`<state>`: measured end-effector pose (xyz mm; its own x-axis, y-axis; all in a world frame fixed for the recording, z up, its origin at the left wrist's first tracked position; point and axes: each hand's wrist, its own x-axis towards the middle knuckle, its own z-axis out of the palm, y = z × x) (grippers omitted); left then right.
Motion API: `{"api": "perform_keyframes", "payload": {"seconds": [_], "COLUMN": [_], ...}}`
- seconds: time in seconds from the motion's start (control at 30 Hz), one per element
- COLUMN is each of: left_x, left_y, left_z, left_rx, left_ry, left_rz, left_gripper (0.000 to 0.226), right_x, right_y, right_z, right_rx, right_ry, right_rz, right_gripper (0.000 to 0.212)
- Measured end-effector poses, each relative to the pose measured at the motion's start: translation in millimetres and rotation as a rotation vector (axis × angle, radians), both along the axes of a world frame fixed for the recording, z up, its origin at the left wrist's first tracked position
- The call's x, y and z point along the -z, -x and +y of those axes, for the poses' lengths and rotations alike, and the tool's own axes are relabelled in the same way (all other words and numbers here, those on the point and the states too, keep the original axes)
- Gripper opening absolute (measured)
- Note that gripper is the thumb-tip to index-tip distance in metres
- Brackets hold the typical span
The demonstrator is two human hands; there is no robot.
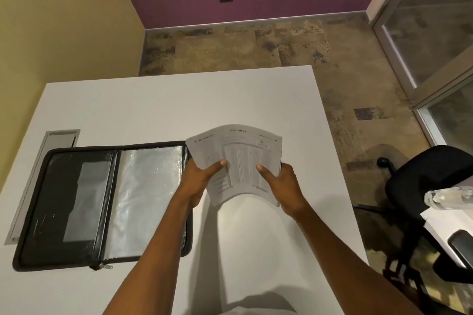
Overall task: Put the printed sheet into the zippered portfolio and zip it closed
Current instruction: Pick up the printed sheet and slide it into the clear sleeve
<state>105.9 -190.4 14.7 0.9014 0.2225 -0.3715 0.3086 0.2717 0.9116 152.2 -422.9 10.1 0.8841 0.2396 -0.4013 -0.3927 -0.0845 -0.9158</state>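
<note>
fingers (217, 165) of both hands, seen from the head camera, are closed on the printed sheet (238, 158): we note the left hand (202, 179) pinching its left edge and the right hand (279, 186) its right edge, thumbs on top, the paper bowed upward and held above the white table (179, 100). we record the zippered portfolio (102, 202) lying open and flat on the table just left of the sheet, clear sleeve exposed, zipper pulls at its near edge; a black office chair (425, 181) stands at right.
</note>
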Motion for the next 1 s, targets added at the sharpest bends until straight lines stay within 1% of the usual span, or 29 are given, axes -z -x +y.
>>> {"api": "perform_keyframes", "payload": {"seconds": [0.1,0.23,0.4,0.5,0.67,0.77,1.0], "left_x": [8,16,25,25,27,31,36], "left_y": [10,22,29,28,31,35,39], "left_z": [-10,-21,-26,-28,-28,-30,-35], "left_rx": [-0.03,-0.033,-0.044,-0.07,-0.086,-0.089,-0.101], "left_ry": [-0.059,-0.07,-0.066,-0.07,-0.037,-0.03,-0.061], "left_rz": [-0.014,-0.016,0.046,0.058,0.027,0.036,0.004], "left_gripper": [0.041,0.03,0.032,0.03,0.032,0.03,0.031], "right_x": [7,13,15,13,13,16,17], "right_y": [11,21,22,18,15,17,18], "right_z": [1,0,0,1,-1,-3,-3], "right_rx": [0.101,0.168,0.153,0.152,0.134,0.118,0.098], "right_ry": [-0.013,-0.024,0.001,0.034,0.039,0.042,0.064], "right_rz": [0.043,0.074,0.076,0.072,0.046,0.049,0.059], "right_gripper": [0.017,0.023,0.025,0.024,0.025,0.027,0.028]}}
